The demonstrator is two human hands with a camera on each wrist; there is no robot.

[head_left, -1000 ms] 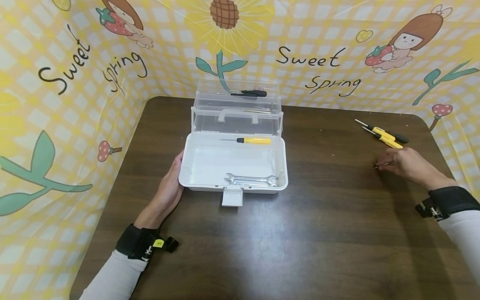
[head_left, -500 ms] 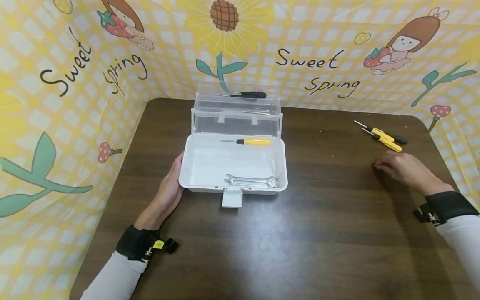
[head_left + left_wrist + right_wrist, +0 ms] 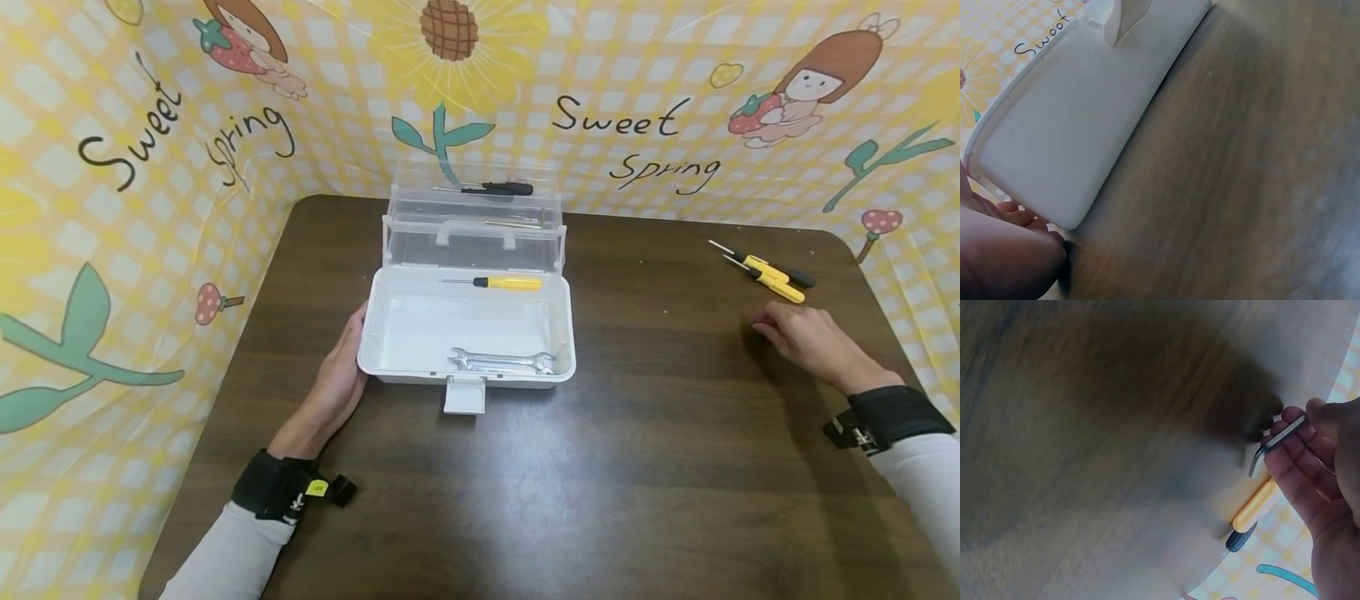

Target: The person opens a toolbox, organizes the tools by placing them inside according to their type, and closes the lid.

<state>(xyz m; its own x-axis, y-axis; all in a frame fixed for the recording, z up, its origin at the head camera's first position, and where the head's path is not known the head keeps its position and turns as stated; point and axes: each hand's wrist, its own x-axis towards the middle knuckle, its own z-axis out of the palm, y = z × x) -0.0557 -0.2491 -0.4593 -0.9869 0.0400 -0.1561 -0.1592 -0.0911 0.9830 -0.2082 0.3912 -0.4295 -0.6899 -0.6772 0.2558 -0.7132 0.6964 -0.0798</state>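
Note:
A white toolbox (image 3: 375, 362) stands unlatched on the table, its clear upper trays raised at the back. My left hand (image 3: 341, 375) rests along the box's left end; in the left wrist view its fingers (image 3: 1019, 215) touch that wall. At the right, my right hand (image 3: 813, 343) pinches a small L-shaped hex key (image 3: 1282, 434) between thumb and fingers, its bent end sticking out. From the head view that hex key is hidden by the hand. Just beyond the right hand lie two yellow-and-black screwdrivers (image 3: 780, 287).
Inside the box are a yellow screwdriver (image 3: 510, 283) and silver wrenches (image 3: 502, 361). Black-handled screwdrivers (image 3: 510, 189) lie in the top tray, thin metal rods (image 3: 517, 223) in the tray below. A yellow checked cloth (image 3: 637, 50) rises behind the brown table (image 3: 637, 467).
My right hand has turned slightly and dropped a little toward me, so the hex key no longer shows in the head view. The left hand and toolbox have stayed put.

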